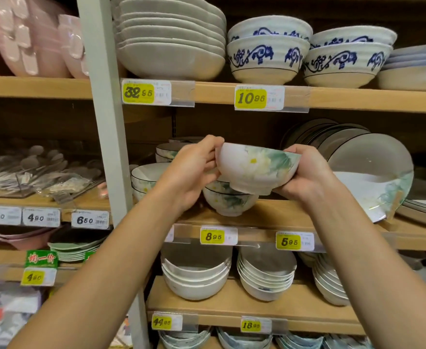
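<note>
The left hand grips one side of a flowered bowl, with the thumb at the rim. The right hand grasps the other side and the foot. The bowl hangs tilted just above the stack of bowls near the front edge of the shelf. This looks like an inspection, so turn it slowly with a firm two-sided grip, clear of the stack and of the leaning plate behind.
</note>
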Action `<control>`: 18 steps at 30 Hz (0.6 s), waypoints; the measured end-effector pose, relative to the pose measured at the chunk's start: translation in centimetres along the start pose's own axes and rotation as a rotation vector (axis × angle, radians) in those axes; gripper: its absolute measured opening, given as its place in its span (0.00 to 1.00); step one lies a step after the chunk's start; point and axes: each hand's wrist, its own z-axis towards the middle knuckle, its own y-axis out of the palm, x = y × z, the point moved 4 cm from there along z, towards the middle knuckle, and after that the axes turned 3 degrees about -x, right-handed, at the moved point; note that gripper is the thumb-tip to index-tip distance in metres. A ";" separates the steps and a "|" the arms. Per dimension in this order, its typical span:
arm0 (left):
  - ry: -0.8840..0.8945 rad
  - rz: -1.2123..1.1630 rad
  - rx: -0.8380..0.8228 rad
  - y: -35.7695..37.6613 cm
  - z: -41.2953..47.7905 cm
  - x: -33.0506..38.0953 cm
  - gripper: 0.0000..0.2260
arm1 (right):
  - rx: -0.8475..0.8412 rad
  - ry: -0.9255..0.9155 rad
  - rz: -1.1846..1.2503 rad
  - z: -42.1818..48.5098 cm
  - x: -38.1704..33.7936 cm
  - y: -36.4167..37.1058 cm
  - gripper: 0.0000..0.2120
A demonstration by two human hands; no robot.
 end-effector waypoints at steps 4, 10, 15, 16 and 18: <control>-0.015 0.114 0.035 -0.9 1.4 0.6 0.07 | 0.012 -0.027 -0.007 1.9 -0.1 0.9 0.25; 0.010 0.312 0.181 -1.2 4.8 0.9 0.09 | 0.104 -0.238 -0.083 5.1 -1.3 2.6 0.07; -0.068 0.416 0.267 -1.8 7.0 -0.8 0.19 | 0.204 -0.312 -0.246 7.7 -0.8 2.6 0.07; -0.078 0.431 0.270 -1.9 7.3 -1.1 0.17 | 0.210 -0.316 -0.256 8.1 -0.7 2.2 0.08; -0.097 0.490 0.268 -2.0 8.0 -1.4 0.17 | 0.221 -0.324 -0.303 8.9 -0.4 1.4 0.09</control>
